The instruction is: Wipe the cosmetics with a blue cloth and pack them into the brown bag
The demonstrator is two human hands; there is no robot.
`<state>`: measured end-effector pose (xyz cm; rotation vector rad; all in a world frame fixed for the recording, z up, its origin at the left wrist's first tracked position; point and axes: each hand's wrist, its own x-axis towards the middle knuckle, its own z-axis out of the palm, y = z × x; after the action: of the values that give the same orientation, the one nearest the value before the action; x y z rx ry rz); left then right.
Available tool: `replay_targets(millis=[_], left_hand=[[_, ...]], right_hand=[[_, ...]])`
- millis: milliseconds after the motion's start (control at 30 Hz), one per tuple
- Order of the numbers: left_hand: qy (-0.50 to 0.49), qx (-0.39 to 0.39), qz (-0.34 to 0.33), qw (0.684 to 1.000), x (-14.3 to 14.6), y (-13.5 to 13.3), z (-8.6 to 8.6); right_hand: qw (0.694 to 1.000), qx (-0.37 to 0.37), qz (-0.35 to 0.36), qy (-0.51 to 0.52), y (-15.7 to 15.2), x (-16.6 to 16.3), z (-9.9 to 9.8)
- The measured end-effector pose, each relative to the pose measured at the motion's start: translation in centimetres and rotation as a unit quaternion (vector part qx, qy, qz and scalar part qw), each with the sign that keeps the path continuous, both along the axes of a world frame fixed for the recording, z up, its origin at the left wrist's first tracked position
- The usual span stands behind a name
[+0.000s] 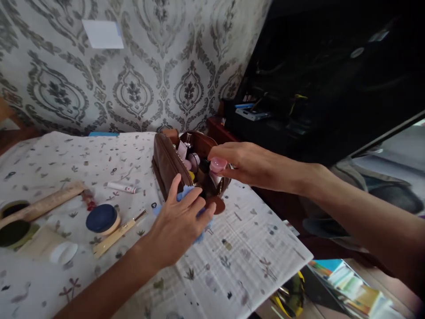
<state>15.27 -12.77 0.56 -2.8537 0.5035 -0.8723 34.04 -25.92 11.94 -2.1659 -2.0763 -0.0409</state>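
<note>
A brown leather cosmetic bag [171,161] lies unzipped on the cloth-covered table, filled with small cosmetics. My left hand [181,221] is curled over the bag's near end, fingers somewhat apart, steadying it. Bunched blue fabric [186,192] shows between and beneath those fingers; how it is held is partly hidden. Above the bag's right side, my right hand [237,161] pinches a small pink cosmetic jar [218,165] between thumb and fingers. Inside the bag I see a bottle with a silver cap [188,140] and a round pinkish container [194,160].
On the table's left lie a navy-lidded round compact [102,218], a white marker-like tube [121,188], a slim gold tube [117,235], a beige squeeze tube [49,246] and a long wooden-looking stick [46,201]. A large black screen [325,88] leans over the right side.
</note>
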Motion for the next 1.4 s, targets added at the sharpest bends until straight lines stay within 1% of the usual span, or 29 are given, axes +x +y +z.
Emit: replay_targets(millis=[100, 167, 300, 433, 667, 767, 900, 1000, 1200, 1267, 1400], left_hand=[[-0.008, 0.006, -0.006, 1.000, 0.1, -0.1, -0.5], [-0.011, 0.008, -0.010, 1.000, 0.2, -0.1, -0.6], [-0.016, 0.010, -0.017, 1.000, 0.2, -0.1, -0.5], [-0.023, 0.016, -0.018, 0.999, 0.2, 0.0, -0.4], [-0.018, 0.013, -0.020, 1.000, 0.2, -0.1, -0.4], [-0.015, 0.011, -0.017, 1.000, 0.3, -0.2, -0.5], [-0.028, 0.023, -0.015, 0.999, 0.4, -0.1, -0.7], [-0.025, 0.033, -0.013, 0.999, 0.4, -0.1, -0.7], [-0.022, 0.032, -0.015, 0.999, 0.3, -0.1, -0.7], [-0.019, 0.037, -0.012, 0.999, 0.3, -0.1, -0.7], [0.004, 0.039, -0.007, 0.999, 0.2, -0.1, -0.5]], right_hand=[[0.999, -0.046, 0.014, -0.007, 0.9, 0.0, 0.1], [0.998, -0.062, 0.006, -0.015, 1.2, 0.1, 0.0], [0.996, -0.082, -0.025, -0.033, 1.3, 0.4, -0.1], [0.994, -0.091, -0.037, -0.045, 1.3, 0.7, -0.2], [0.991, -0.126, -0.024, -0.049, 1.6, 1.1, -1.6], [0.991, -0.122, -0.025, -0.050, 1.5, 1.2, -1.7], [0.991, -0.127, -0.026, -0.043, 1.3, 1.1, -1.1], [0.989, -0.136, -0.043, -0.047, 1.4, 0.9, -0.9], [0.986, -0.142, -0.073, -0.049, 1.5, 0.9, -1.2], [0.988, -0.133, -0.070, -0.036, 1.3, 1.2, -1.2], [0.993, -0.111, -0.039, 0.001, 0.9, 1.9, -1.4]])
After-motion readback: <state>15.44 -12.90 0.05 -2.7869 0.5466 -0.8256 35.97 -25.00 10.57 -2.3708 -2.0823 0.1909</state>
